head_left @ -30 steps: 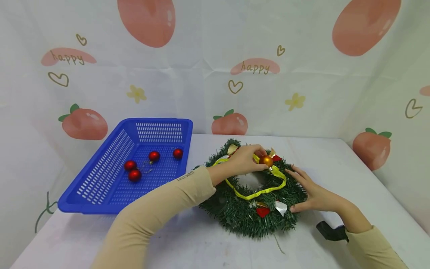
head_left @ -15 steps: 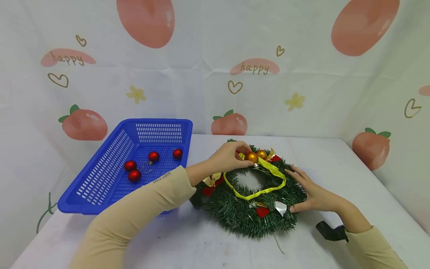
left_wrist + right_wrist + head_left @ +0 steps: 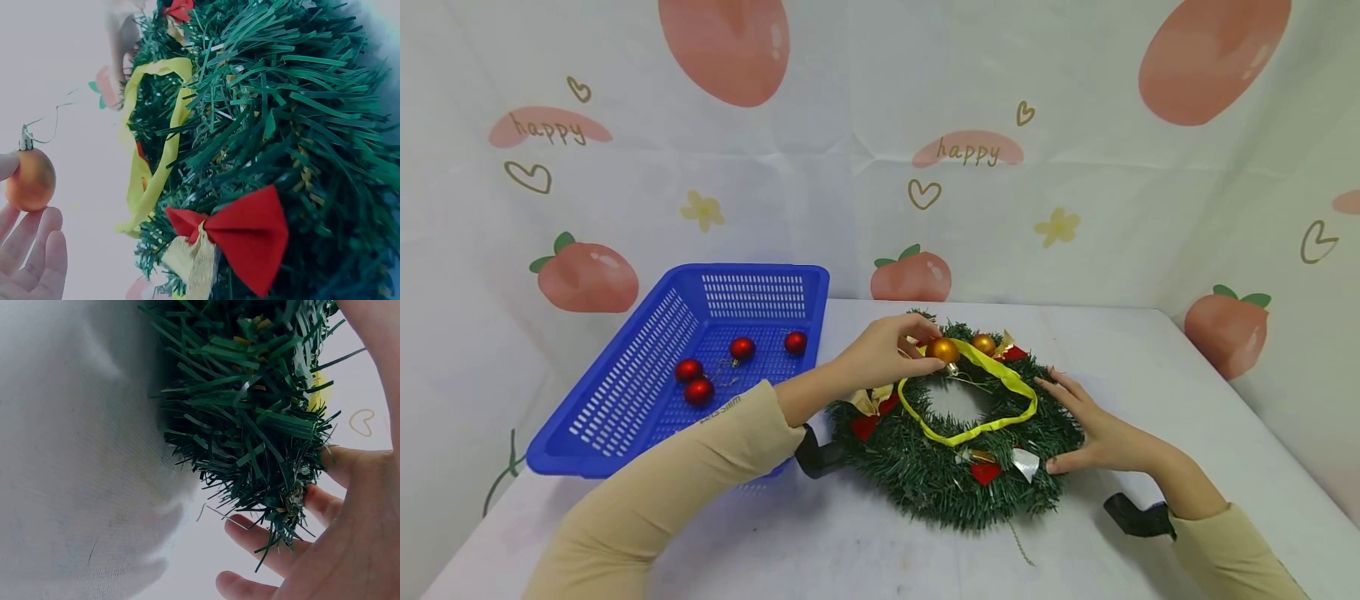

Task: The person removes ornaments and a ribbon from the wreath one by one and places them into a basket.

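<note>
Pinched between the thumb and fingers of my left hand (image 3: 883,354) is a gold Christmas bauble (image 3: 943,352), just above the back-left part of a green tinsel wreath (image 3: 955,492). A thin wire loop trails from the bauble's cap in the left wrist view. My right hand (image 3: 1105,433) rests at the wreath's right edge, its fingers spread and touching the greenery. A yellow ribbon (image 3: 977,433) loops around the wreath's centre hole. A second gold bauble (image 3: 983,343) sits at the back of the wreath. A red bow (image 3: 244,231) with a gold tail decorates its left side.
A blue plastic basket (image 3: 561,450) stands left of the wreath, with several red baubles (image 3: 742,348) inside. White cloth covers the table (image 3: 850,550). A patterned curtain (image 3: 820,200) hangs behind. Black wrist mounts (image 3: 1138,517) show at both forearms.
My left hand has drawn back leftward from the far side of the wreath, carrying the gold bauble. The second gold bauble has come into sight. My right hand stays put.
</note>
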`<action>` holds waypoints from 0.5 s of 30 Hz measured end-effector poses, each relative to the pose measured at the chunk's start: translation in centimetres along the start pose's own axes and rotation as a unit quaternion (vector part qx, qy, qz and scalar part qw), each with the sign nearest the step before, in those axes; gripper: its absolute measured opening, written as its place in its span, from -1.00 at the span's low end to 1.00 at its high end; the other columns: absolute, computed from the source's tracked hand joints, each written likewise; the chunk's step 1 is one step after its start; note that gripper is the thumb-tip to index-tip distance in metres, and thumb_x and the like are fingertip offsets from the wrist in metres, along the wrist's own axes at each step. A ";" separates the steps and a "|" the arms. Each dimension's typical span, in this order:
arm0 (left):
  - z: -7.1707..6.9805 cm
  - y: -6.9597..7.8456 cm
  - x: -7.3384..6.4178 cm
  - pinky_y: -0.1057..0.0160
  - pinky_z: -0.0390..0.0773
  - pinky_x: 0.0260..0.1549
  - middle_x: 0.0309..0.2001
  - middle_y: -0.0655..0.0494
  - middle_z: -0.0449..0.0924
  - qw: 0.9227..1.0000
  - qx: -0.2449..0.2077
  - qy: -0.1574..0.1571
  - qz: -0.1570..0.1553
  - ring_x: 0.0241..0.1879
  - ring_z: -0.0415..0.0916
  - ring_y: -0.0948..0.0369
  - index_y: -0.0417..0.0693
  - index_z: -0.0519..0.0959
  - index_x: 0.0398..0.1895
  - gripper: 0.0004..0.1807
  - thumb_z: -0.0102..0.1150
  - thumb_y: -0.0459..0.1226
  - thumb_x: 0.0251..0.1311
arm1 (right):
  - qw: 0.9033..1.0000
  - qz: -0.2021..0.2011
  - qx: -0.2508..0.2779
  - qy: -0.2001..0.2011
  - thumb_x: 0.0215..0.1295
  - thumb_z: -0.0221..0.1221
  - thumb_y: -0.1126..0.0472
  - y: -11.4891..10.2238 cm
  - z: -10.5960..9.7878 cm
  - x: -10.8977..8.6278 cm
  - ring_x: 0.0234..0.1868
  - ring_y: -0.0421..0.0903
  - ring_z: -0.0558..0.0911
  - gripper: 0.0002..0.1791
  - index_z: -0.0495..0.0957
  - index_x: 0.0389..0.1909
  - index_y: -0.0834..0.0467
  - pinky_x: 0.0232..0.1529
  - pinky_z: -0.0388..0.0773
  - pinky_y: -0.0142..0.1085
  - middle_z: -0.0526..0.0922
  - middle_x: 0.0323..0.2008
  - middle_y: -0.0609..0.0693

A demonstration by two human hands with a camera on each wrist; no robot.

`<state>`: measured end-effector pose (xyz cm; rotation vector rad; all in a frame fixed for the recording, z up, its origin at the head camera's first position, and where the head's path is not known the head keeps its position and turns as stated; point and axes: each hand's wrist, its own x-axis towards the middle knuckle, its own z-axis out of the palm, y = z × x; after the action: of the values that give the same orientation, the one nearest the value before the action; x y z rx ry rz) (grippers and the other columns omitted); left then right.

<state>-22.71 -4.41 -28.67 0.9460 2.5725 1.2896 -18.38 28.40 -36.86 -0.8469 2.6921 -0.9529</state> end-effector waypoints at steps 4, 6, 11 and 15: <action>-0.6 -0.2 -0.6 0.36 0.61 -0.22 -0.03 -0.07 0.60 1.000 -0.014 0.010 0.005 -0.30 0.63 0.19 -0.13 0.51 0.00 -0.62 0.27 -0.24 0.10 | 1.000 -0.004 -0.004 0.003 -0.11 0.43 0.12 -0.1 0.0 0.1 0.30 0.56 -0.11 0.18 -0.13 0.42 0.29 -0.05 0.15 0.50 -0.28 0.38 0.45; -0.9 -0.3 -0.9 0.36 0.60 -0.23 -0.03 -0.05 0.60 1.000 -0.022 0.015 0.003 -0.31 0.63 0.20 -0.11 0.51 0.01 -0.62 0.27 -0.24 0.10 | 1.000 -0.003 -0.005 0.004 -0.11 0.44 0.12 -0.2 0.0 0.1 0.30 0.55 -0.10 0.18 -0.13 0.42 0.29 -0.05 0.15 0.49 -0.28 0.38 0.45; -1.8 -0.5 -1.8 0.32 0.62 -0.21 -0.07 -0.06 0.60 0.999 -0.035 0.029 0.000 -0.31 0.62 0.20 -0.11 0.51 0.02 -0.61 0.27 -0.25 0.10 | 1.000 0.004 -0.002 0.003 -0.11 0.43 0.10 -0.3 0.0 0.0 0.31 0.55 -0.11 0.18 -0.13 0.43 0.27 -0.04 0.16 0.49 -0.29 0.38 0.44; -2.6 -0.7 -2.6 0.26 0.62 -0.15 -0.06 -0.07 0.60 0.998 -0.039 0.038 -0.012 -0.24 0.62 0.17 -0.12 0.49 0.04 -0.60 0.26 -0.23 0.12 | 1.000 0.005 -0.001 0.002 -0.11 0.43 0.11 -0.4 0.0 0.0 0.31 0.55 -0.11 0.17 -0.12 0.42 0.29 -0.04 0.16 0.49 -0.28 0.38 0.44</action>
<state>-21.92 -7.97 -28.01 0.8646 2.5603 1.4351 -18.21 28.19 -36.63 -0.8318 2.6991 -0.9505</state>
